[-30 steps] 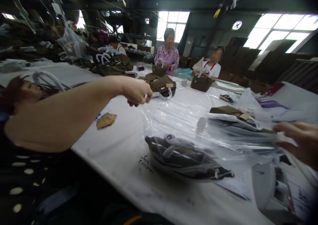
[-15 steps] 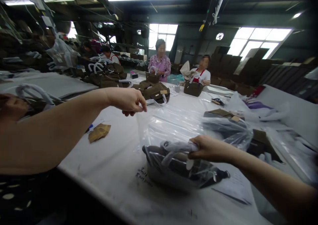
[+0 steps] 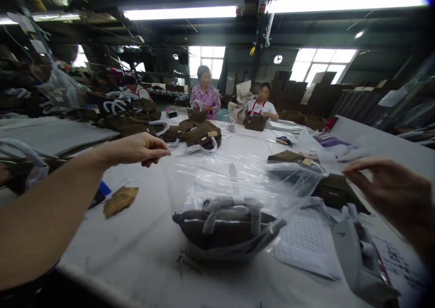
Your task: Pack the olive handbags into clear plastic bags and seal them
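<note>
**A:** Item location?

**B:** A dark brown handbag (image 3: pixel 224 232) with white loop handles stands upright on the table (image 3: pixel 115 258). A clear plastic bag (image 3: pixel 238 181) surrounds it, the film rising well above the handles.

**A:** Left hand (image 3: pixel 134 148)?

**B:** Extended over the table, at the bag's upper left corner. Thumb and fingers are drawn together. Whether they pinch the film, I cannot tell.

**A:** Right hand (image 3: pixel 384 185)?

**B:** Raised just beside the bag's right side, not touching it. Fingers are curved and parted from the thumb, with nothing visible in them.

**A:** Nearby items?

**B:** Right of the handbag lies a white perforated sheet (image 3: pixel 306 240). A tan paper packet (image 3: pixel 120 201) lies left of it, near a small blue item (image 3: pixel 102 189). Handwritten characters (image 3: pixel 188 262) mark the table just in front of the handbag.

**A:** Farther along?

**B:** More brown handbags (image 3: pixel 202 133) sit on the table beyond the bag. Past them are two co-workers: one in a pink patterned blouse (image 3: pixel 205 97), one in a white shirt with red apron straps (image 3: pixel 261 104). The second has a brown handbag (image 3: pixel 254 123) directly in front.
</note>
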{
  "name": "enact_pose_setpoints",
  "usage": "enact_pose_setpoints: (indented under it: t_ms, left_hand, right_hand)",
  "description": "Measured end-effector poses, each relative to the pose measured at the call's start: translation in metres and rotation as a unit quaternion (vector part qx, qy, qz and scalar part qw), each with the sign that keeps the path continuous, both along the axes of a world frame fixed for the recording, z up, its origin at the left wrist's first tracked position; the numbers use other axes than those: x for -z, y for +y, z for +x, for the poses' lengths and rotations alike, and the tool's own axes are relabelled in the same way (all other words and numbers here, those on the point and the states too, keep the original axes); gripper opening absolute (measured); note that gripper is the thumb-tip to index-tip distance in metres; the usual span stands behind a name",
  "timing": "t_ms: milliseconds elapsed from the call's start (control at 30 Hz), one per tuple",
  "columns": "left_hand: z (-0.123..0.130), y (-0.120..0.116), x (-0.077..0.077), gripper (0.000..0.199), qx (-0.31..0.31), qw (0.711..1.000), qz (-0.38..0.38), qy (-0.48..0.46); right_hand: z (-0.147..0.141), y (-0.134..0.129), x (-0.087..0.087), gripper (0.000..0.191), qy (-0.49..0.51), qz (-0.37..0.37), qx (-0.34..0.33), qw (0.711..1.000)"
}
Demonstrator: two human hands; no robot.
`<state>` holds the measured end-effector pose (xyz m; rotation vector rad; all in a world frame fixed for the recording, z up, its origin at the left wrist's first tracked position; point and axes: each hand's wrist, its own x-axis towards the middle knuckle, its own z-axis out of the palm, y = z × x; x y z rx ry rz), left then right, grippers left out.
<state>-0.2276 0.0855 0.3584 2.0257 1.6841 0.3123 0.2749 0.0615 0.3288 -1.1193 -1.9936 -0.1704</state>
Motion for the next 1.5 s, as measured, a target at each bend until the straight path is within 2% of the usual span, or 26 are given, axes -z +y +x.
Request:
enact_pose_setpoints:
  t_ms: [67, 133, 200, 267, 333, 367, 467, 533, 567, 633, 667, 733, 767, 800, 833, 900, 967, 1000, 1033, 1067, 1133, 1200, 1267, 1367, 1433, 1500]
  left_hand:
    - [0.004, -0.008, 0.006, 0.041, -0.032, 0.995, 0.087, -0.032]
    - [0.024, -0.019, 0.004, 0.041, -0.034, 0.98, 0.189, -0.043]
    - [0.056, -0.031, -0.003, 0.038, 0.021, 0.964, 0.26, -0.046]
    - [0.094, -0.038, -0.003, 0.037, 0.134, 0.953, 0.272, -0.012]
    - [0.125, -0.037, 0.012, 0.043, 0.244, 0.933, 0.256, 0.072]
    - [0.137, -0.034, 0.025, 0.048, 0.276, 0.923, 0.239, 0.12]
    - [0.15, -0.022, 0.067, 0.038, 0.303, 0.916, 0.166, 0.203]
    - [0.148, -0.017, 0.086, 0.03, 0.311, 0.915, 0.154, 0.205]
    - [0.146, -0.016, 0.09, 0.028, 0.321, 0.912, 0.162, 0.2]
    - [0.144, -0.017, 0.09, 0.025, 0.346, 0.9, 0.184, 0.191]
    - [0.144, -0.019, 0.089, 0.025, 0.358, 0.894, 0.191, 0.189]
    - [0.143, -0.022, 0.086, 0.027, 0.365, 0.89, 0.2, 0.183]
    - [0.143, -0.023, 0.086, 0.029, 0.359, 0.893, 0.202, 0.182]
    - [0.141, -0.024, 0.086, 0.031, 0.35, 0.898, 0.2, 0.18]
    - [0.138, -0.024, 0.088, 0.032, 0.342, 0.903, 0.193, 0.174]
    - [0.126, -0.02, 0.088, 0.037, 0.344, 0.909, 0.177, 0.159]
    - [0.106, -0.014, 0.083, 0.059, 0.341, 0.908, 0.176, 0.169]
    - [0.094, -0.011, 0.078, 0.07, 0.328, 0.908, 0.176, 0.193]
    - [0.081, -0.01, 0.072, 0.074, 0.302, 0.909, 0.176, 0.228]
    - [0.069, -0.01, 0.064, 0.069, 0.27, 0.908, 0.175, 0.267]
    - [0.048, -0.011, 0.046, 0.043, 0.22, 0.908, 0.171, 0.312]
    - [0.033, -0.015, 0.028, 0.023, 0.219, 0.916, 0.175, 0.288]
    - [0.022, -0.019, 0.014, 0.016, 0.252, 0.923, 0.183, 0.227]
    - [0.009, -0.024, 0.004, 0.013, 0.29, 0.921, 0.2, 0.165]
    - [0.0, -0.025, 0.003, 0.012, 0.291, 0.921, 0.207, 0.154]
    - [-0.009, -0.025, 0.003, 0.01, 0.271, 0.924, 0.219, 0.16]
  right_hand:
    - [-0.031, -0.008, 0.017, 0.011, -0.018, 0.029, -0.078, 0.996]
    - [-0.072, -0.01, 0.028, 0.03, -0.143, 0.023, -0.165, 0.975]
    - [-0.112, -0.006, 0.033, 0.043, -0.269, 0.0, -0.2, 0.942]
    - [-0.143, 0.001, 0.038, 0.026, -0.351, -0.051, -0.18, 0.917]
    - [-0.159, 0.005, 0.046, 0.008, -0.404, -0.072, -0.141, 0.901]
    - [-0.164, 0.005, 0.051, 0.008, -0.42, -0.061, -0.123, 0.897]
    - [-0.168, 0.001, 0.065, 0.007, -0.451, -0.003, -0.091, 0.888]
    - [-0.17, 0.0, 0.066, 0.011, -0.461, -0.025, -0.088, 0.882]
    - [-0.172, 0.002, 0.063, 0.014, -0.46, -0.064, -0.098, 0.88]
    - [-0.174, 0.012, 0.053, 0.02, -0.445, -0.191, -0.16, 0.86]
    - [-0.174, 0.02, 0.047, 0.023, -0.43, -0.272, -0.207, 0.836]
    - [-0.175, 0.035, 0.038, 0.027, -0.383, -0.428, -0.298, 0.763]
    - [-0.176, 0.041, 0.036, 0.029, -0.361, -0.487, -0.326, 0.726]
    - [-0.177, 0.045, 0.035, 0.029, -0.345, -0.523, -0.336, 0.703]
    - [-0.179, 0.047, 0.035, 0.029, -0.341, -0.529, -0.334, 0.702]
    - [-0.181, 0.045, 0.037, 0.027, -0.363, -0.463, -0.304, 0.749]
    - [-0.178, 0.042, 0.039, 0.025, -0.387, -0.373, -0.276, 0.797]
    - [-0.176, 0.04, 0.039, 0.025, -0.393, -0.352, -0.268, 0.807]
    - [-0.173, 0.039, 0.039, 0.026, -0.394, -0.351, -0.264, 0.807]
    - [-0.171, 0.038, 0.039, 0.027, -0.392, -0.364, -0.262, 0.803]
    - [-0.167, 0.037, 0.038, 0.026, -0.379, -0.393, -0.255, 0.798]
    - [-0.166, 0.039, 0.038, 0.027, -0.357, -0.41, -0.249, 0.801]
    - [-0.166, 0.043, 0.038, 0.031, -0.334, -0.427, -0.248, 0.803]
    - [-0.159, 0.052, 0.032, 0.048, -0.307, -0.476, -0.258, 0.783]
    - [-0.141, 0.059, 0.022, 0.065, -0.313, -0.497, -0.242, 0.772]
    - [-0.11, 0.069, 0.011, 0.071, -0.332, -0.479, -0.184, 0.792]
